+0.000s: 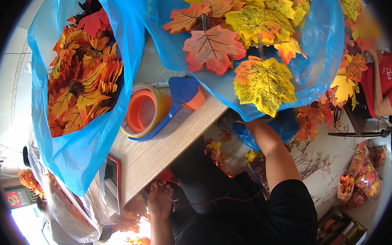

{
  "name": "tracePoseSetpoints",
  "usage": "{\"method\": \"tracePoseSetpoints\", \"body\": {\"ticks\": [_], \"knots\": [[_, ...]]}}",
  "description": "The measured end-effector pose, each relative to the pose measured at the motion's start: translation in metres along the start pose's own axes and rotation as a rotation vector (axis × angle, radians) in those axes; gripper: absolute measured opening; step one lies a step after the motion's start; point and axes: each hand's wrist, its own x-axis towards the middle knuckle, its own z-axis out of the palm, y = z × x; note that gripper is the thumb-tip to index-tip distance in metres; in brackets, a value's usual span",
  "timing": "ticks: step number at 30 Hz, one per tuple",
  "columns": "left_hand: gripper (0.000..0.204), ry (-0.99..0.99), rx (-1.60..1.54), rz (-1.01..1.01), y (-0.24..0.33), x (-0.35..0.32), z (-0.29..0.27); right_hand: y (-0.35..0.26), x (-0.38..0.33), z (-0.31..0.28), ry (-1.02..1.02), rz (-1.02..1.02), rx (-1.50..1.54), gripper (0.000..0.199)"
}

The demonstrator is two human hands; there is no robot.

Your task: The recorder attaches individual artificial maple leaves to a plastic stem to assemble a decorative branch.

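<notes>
Look to seven o'clock for the left hand point(160, 199), fingers bent, just beside a thin brown stem point(230, 197); cannot tell a clamp on it from mere nearness, nor read the right grip, hidden by the blue plastic bag point(323, 62) beyond the right forearm point(273, 150) at four o'clock. Find the yellow artificial maple leaf point(265, 86) at two o'clock, near an orange-red maple leaf point(214, 49) at twelve. Expect thin, light, flexible leaves, probably easily creased, best taken by the stalk rather than the lobes.
</notes>
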Motion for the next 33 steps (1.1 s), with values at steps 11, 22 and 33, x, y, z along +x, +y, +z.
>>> {"method": "tracePoseSetpoints", "body": {"ticks": [11,22,33], "knots": [[0.021,0.074,-0.031,-0.022,0.006,0.011,0.011,-0.013,-0.085,-0.03,0.039,0.081,-0.007,0.031],[0.031,0.067,-0.009,-0.051,-0.003,0.025,0.001,-0.016,-0.094,-0.052,0.068,0.128,-0.023,0.03],[0.032,0.159,-0.007,0.021,-0.001,0.024,0.016,-0.009,-0.081,-0.08,0.084,-0.156,0.161,0.03]]}}
